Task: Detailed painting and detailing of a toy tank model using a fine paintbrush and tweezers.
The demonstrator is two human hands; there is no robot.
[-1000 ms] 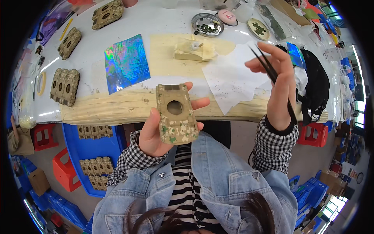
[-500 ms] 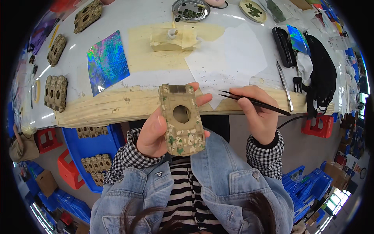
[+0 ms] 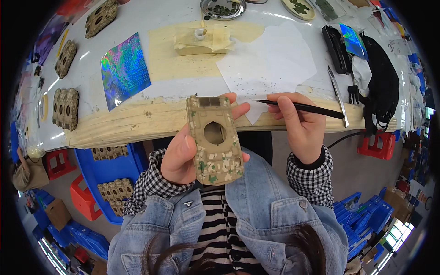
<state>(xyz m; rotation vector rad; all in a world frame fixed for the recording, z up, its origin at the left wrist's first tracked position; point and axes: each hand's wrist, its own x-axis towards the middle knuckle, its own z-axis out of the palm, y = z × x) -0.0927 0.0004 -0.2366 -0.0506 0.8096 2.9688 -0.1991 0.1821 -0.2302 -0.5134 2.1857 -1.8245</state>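
One camouflage model hull [image 3: 215, 160] sits at the middle of the worktop's [image 3: 160, 87] near edge, clamped in the left hand [image 3: 178, 160], whose thumb lies along its left side while fingertips show at its right. A round opening pierces the hull, and dark panels mark its far end. The right hand [image 3: 305, 126] has thumb and fingers pinched together on black tweezers [image 3: 316, 109], their points over the near corner of a white paper sheet [image 3: 284, 59] scattered with dark flecks [image 3: 268, 87]; whether the points grip a fleck cannot be told. Toward the worktop's left edge, a holographic sheet [image 3: 126, 71] carries rows of fine marks, too small to read. Toward the right edge, a smaller holographic piece [image 3: 353, 41] lies between a black case [image 3: 337, 49] and a black bag [image 3: 385, 82]. A metal dish [image 3: 229, 17] and a pale dish [image 3: 310, 14] stand near the far edge. More hulls [image 3: 65, 108] rest along the left edge, and others [image 3: 114, 190] lie in rows in a blue tray [image 3: 98, 172] below the near left corner.
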